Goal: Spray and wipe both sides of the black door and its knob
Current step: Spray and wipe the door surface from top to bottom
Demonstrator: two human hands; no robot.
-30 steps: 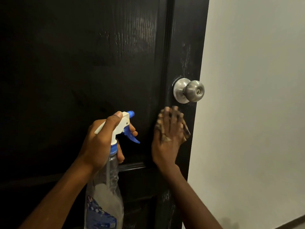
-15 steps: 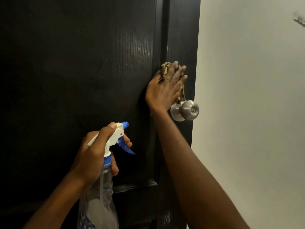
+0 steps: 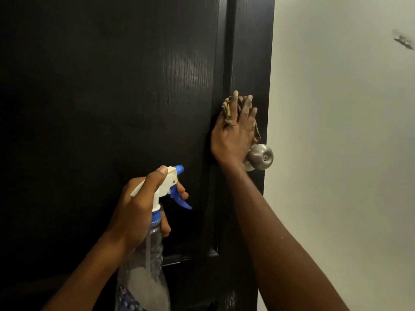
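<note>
- I see the black door (image 3: 112,108) filling the left and middle of my head view. Its wood grain catches a soft sheen near the top of the raised panel.
- My right hand (image 3: 235,135) lies flat against the door's outer stile, fingers (image 3: 235,102) straight and pointing up. It presses a striped brown cloth (image 3: 226,106) onto the surface.
- The cloth shows past my fingertips at the top and along the right side of my palm. The rest is hidden under the hand.
- The knob (image 3: 261,156) is round brushed metal with a keyhole in its face, and it sits close to the door's right edge. The heel of my right hand is just beside it on the left and covers part of its base plate. I cannot tell whether they touch.
- My left hand (image 3: 137,209) is wrapped round the neck of a clear spray bottle (image 3: 148,265), held upright in front of the lower panel. The thumb rests on top of the white head.
- One finger curls in front of the blue trigger (image 3: 180,198). I cannot tell if it is squeezed.
- The blue nozzle (image 3: 179,169) points toward the door, below and left of my right hand.
- A pale wall (image 3: 336,153) stands to the right of the door, with a dark scuffed mark (image 3: 404,40) high up on it.
</note>
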